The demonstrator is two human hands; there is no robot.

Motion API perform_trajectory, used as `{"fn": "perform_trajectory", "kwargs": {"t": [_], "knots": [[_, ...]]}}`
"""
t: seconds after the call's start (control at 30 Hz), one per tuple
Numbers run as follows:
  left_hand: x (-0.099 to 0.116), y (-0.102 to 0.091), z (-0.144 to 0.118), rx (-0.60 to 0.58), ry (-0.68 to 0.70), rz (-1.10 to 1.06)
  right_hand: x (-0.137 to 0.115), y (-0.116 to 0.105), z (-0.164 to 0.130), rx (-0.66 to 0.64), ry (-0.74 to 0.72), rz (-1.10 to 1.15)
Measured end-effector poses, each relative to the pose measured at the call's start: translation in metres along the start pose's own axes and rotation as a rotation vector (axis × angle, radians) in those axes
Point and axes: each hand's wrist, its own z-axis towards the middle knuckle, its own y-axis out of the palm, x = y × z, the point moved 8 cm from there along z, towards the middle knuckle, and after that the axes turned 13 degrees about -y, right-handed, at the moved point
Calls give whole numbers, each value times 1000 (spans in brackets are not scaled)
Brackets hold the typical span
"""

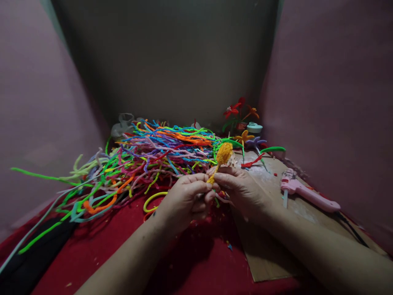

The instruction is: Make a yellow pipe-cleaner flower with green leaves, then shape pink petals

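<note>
Both of my hands meet over the red cloth near the middle of the view. Between them is a yellow-orange pipe cleaner piece (224, 153), with a rounded fuzzy bulb at the top and a narrower twisted part below. My left hand (190, 196) pinches its lower end between thumb and fingers. My right hand (238, 188) grips it just above, thumb and forefinger closed at the narrow part beneath the bulb. The fingers hide some of the lower end. Just beyond them lies a large heap of coloured pipe cleaners (166, 151).
A pink glue gun (310, 196) rests on a cardboard sheet (270, 262) at the right. Finished pipe cleaner flowers (235, 110) stand at the back beside a pale-blue-lidded jar (254, 128). Yellow-handled scissors (151, 201) lie left of my hands. A black cloth (46, 250) lies at the left front.
</note>
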Motion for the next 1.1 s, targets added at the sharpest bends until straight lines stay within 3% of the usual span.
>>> {"fn": "perform_trajectory", "kwargs": {"t": [0.83,1.1], "knots": [[0,0,0,10,-13,-3,2,0,1,-15,4,-4],[0,0,-2,73,0,31,-2,1,0,-13,4,-20]]}}
